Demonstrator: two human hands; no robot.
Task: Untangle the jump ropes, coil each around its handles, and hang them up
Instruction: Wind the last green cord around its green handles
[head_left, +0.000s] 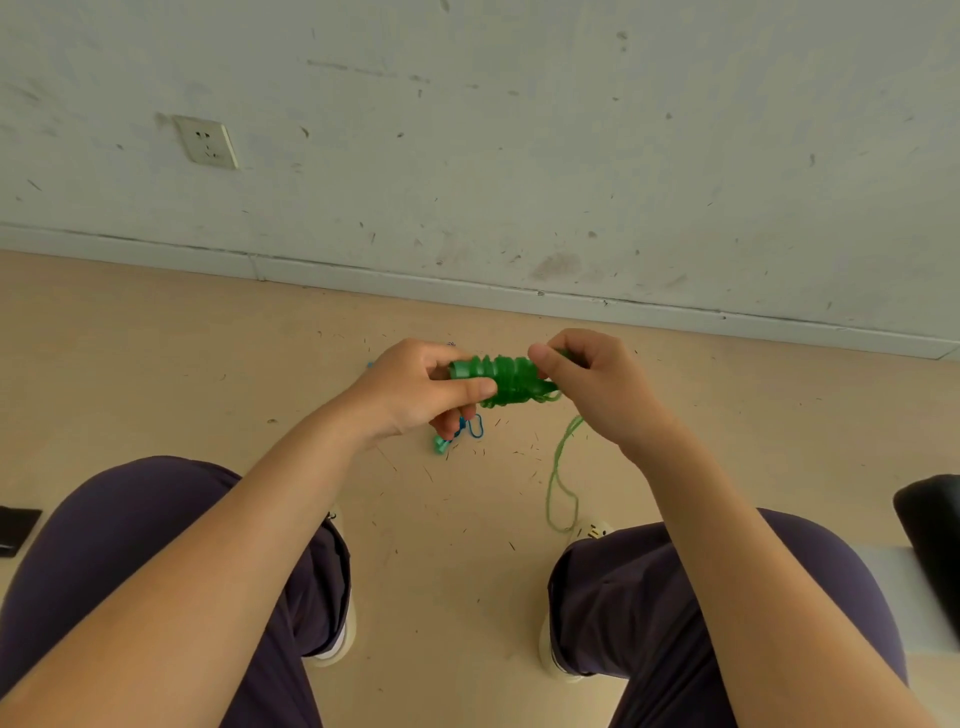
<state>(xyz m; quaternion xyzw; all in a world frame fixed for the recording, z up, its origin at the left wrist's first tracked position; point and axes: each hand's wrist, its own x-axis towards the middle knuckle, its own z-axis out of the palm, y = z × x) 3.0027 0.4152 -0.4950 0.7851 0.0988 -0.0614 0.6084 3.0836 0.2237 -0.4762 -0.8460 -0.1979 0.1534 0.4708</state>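
Observation:
The green jump rope (506, 376) is held above the floor, most of its cord wound in tight turns around its green handles. My left hand (415, 387) grips the left end of the bundle between thumb and fingers. At the right end my right hand (587, 382) pinches the cord. A loose length of green cord (561, 478) hangs from the bundle in a loop toward my right shoe. On the floor under my left hand lies part of a blue rope (474, 427) with a teal handle (441, 445), mostly hidden by my fingers.
I sit with my knees (171, 545) apart over a beige floor (208, 364) strewn with small dark bits. A scuffed white wall (519, 156) with a socket (207, 143) stands ahead. A black object (930, 535) is at my right, a dark flat item (15, 530) at my left.

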